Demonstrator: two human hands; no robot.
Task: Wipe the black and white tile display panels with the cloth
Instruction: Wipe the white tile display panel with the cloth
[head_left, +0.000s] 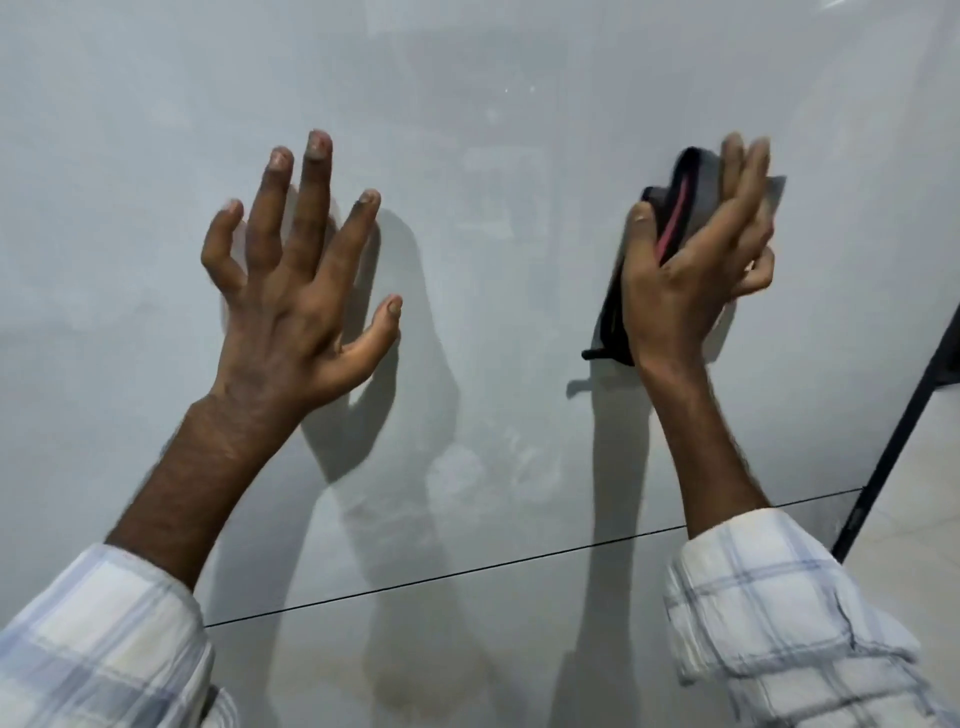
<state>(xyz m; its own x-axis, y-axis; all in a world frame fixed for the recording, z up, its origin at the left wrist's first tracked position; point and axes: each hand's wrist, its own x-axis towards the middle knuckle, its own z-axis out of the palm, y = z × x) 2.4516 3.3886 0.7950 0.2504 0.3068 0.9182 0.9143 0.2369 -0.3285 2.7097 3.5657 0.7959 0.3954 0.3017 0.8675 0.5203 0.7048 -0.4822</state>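
Here, left hand (291, 312) fingers (317, 208) splayed on white panel (467, 156), right hand (685, 280) gripping cloth (675, 208), near black frame edge (893, 452)

The white tile panel (467, 156) is glossy and fills the view, with a thin dark seam slanting from 7 o'clock up to 4 o'clock. The cloth (680, 208), grey with black edging and a pink stripe, is bunched against it at 2 o'clock, gripped by the right hand (691, 275).
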